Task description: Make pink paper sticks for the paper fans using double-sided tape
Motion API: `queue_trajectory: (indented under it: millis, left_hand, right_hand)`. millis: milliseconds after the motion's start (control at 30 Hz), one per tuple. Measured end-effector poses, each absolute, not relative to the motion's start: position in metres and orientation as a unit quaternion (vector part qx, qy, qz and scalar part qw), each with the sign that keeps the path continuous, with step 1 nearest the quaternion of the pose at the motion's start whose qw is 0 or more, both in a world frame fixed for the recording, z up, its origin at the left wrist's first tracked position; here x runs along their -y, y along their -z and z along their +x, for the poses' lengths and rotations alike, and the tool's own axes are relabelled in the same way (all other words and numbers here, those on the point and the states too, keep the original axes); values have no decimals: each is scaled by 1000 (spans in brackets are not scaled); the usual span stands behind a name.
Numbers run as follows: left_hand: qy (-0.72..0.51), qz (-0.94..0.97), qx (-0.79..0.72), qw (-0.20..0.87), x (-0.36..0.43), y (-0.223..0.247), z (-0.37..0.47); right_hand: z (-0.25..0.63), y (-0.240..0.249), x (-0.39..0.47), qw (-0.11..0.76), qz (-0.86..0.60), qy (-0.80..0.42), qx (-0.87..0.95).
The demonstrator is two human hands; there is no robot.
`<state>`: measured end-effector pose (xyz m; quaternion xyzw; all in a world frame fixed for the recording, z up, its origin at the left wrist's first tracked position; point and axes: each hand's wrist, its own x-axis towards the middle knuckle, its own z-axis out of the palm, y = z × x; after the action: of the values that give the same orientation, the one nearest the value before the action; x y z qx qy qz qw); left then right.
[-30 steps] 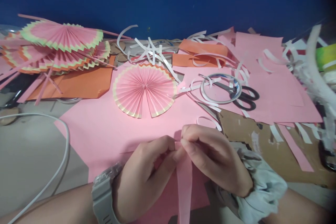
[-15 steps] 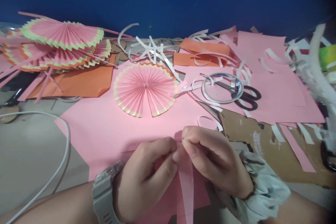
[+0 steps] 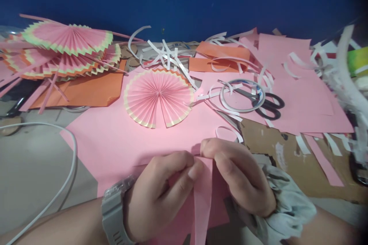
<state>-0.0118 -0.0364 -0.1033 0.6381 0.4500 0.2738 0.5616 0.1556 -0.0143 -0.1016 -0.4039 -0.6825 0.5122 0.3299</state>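
At the bottom middle, a folded pink paper strip (image 3: pixel 203 199) hangs between my two hands. My left hand (image 3: pixel 163 189), with a grey watch on its wrist, pinches the strip's top left edge between thumb and bent fingers. My right hand (image 3: pixel 240 176), a pale green scrunchie round its wrist, has its fingertips closed at the strip's top right corner. Just beyond them lies a round pleated pink paper fan (image 3: pixel 159 97) with a pale yellow rim and a wedge-shaped gap towards me. It rests on a large pink paper sheet (image 3: pixel 112 138).
Stacked pleated fans (image 3: pixel 69 40) stand at the far left above orange paper (image 3: pixel 86 90). A roll of tape (image 3: pixel 225 103) lies over black-handled scissors (image 3: pixel 271 107). White paper strips (image 3: pixel 169 55) are scattered behind. A white cable (image 3: pixel 75 149) curves along the left; cardboard (image 3: pixel 267 149) lies right.
My right thumb has shifted right and back from the strip's top edge, uncovering more of its corner. The strip's lower end has swung slightly left. My left hand keeps its grip.
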Motion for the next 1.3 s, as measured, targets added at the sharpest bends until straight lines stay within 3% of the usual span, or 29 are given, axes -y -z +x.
queue_trajectory:
  millis: [233,733,1067,1300]
  left_hand:
    - [-265,638,-484,538,36,104,-10]
    - [-309,593,-510,542,31,107,-6]
    - [-290,607,-478,565,33,108,-8]
    - [-315,593,-415,614,36,98,-7]
  right_hand:
    - [153,106,13,298,-430,-416,744]
    - [146,108,15,245,-458,-422,743]
    - [149,108,13,250,-425,-471,732]
    - [148,112,16,319,-462,-474,678]
